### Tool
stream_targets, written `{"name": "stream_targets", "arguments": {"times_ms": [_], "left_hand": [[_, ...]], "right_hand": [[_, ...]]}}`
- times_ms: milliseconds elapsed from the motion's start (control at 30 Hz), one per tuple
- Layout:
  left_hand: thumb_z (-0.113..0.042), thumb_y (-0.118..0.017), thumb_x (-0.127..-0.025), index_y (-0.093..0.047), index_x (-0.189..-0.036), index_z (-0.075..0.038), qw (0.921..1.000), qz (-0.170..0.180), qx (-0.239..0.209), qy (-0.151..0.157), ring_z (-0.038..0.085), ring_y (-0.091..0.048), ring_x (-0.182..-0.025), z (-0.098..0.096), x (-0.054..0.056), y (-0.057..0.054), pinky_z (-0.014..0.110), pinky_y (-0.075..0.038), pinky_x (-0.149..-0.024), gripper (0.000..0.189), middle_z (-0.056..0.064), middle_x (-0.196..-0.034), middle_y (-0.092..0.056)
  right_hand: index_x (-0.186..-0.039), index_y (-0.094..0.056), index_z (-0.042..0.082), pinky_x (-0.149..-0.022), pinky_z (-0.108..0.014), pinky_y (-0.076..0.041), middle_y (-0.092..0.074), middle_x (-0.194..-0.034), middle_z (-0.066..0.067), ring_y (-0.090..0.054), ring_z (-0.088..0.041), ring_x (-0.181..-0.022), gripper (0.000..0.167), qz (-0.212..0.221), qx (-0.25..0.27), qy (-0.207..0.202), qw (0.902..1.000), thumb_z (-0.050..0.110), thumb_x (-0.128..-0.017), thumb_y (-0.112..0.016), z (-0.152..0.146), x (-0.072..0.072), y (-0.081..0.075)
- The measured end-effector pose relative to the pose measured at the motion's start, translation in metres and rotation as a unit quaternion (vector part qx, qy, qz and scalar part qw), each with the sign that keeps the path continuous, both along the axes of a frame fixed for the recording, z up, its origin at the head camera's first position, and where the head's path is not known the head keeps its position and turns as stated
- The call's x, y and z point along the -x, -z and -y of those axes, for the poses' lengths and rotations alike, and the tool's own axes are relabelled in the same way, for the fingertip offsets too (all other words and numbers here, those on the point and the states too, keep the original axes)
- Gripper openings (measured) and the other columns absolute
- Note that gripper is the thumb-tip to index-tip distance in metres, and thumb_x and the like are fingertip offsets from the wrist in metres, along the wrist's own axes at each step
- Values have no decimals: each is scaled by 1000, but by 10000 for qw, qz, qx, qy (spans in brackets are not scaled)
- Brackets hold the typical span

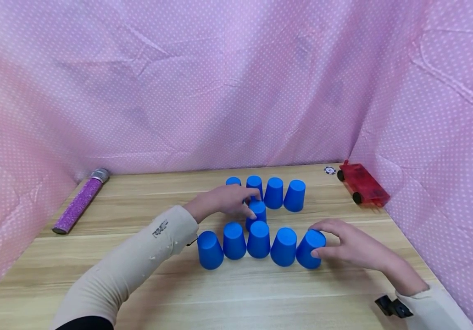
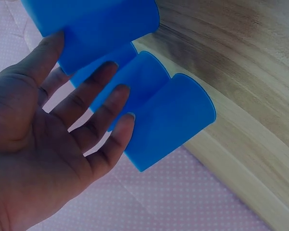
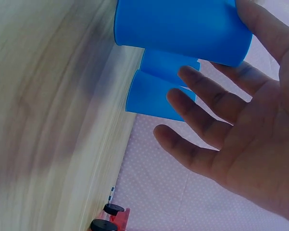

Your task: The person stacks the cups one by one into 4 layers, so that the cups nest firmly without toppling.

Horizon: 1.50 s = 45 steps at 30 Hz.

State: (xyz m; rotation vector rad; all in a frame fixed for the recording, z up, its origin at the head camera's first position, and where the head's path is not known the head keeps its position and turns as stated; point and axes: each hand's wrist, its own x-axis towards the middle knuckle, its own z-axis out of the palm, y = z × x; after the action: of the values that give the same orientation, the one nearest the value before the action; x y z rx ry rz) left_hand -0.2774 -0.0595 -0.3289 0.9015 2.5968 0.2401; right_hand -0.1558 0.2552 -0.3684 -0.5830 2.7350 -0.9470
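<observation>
Several blue plastic cups stand upside down on the table in a back row and a front row, with one blue cup (image 1: 257, 211) between the rows. My left hand (image 1: 231, 199) reaches over and pinches that middle cup between thumb and index finger; its other fingers spread out in the left wrist view, near the back-row cups (image 2: 175, 120). At the right end of the front row, my right hand (image 1: 353, 245) pinches the last blue cup (image 1: 311, 247) by its sides near the top. That cup also fills the upper part of the right wrist view.
A purple glitter microphone (image 1: 80, 201) lies at the table's left. On the far right are a red toy car frame (image 1: 363, 182) with black wheels and a small poker chip (image 1: 329, 170). Pink dotted cloth (image 1: 228, 91) hangs around the wooden table (image 1: 137, 256).
</observation>
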Motion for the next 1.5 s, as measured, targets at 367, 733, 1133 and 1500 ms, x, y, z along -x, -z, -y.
{"name": "stream_targets", "arguments": {"times_ms": [367,733,1133,1500], "left_hand": [[-47,-69,-92,-54,-138,-19,9974,-325,-645,22,28,-58,-128,22,3,-22,45,-53,-102,56,8,-137,-62],[-46,-66,-94,-57,-133,-14,9840,-1027,-1274,-700,29,-59,-124,52,18,-79,48,-53,-100,52,7,-129,-65],[-48,-66,-93,-56,-132,-14,9839,-1029,-986,-1081,27,-60,-117,40,39,-75,46,-54,-97,53,8,-130,-63],[-46,-65,-95,-54,-134,-11,9825,-1053,-859,-1273,27,-62,-114,31,47,-71,45,-55,-96,53,10,-126,-65]], "right_hand": [[-131,-63,14,-97,-63,-50,-65,-131,-10,-56,-40,-125,60,-36,-124,26,9999,52,-85,-74,0,0,1],[-132,-62,12,-97,-62,-50,-65,-132,-10,-57,-41,-126,61,-1,-86,29,10000,51,-86,-74,-1,1,-1],[-134,-61,9,-97,-62,-51,-66,-132,-11,-58,-41,-125,63,100,-8,12,9999,49,-87,-74,0,0,1],[-135,-60,9,-96,-62,-51,-66,-132,-11,-57,-42,-126,63,118,7,57,9999,48,-87,-74,-1,-1,0]]}}
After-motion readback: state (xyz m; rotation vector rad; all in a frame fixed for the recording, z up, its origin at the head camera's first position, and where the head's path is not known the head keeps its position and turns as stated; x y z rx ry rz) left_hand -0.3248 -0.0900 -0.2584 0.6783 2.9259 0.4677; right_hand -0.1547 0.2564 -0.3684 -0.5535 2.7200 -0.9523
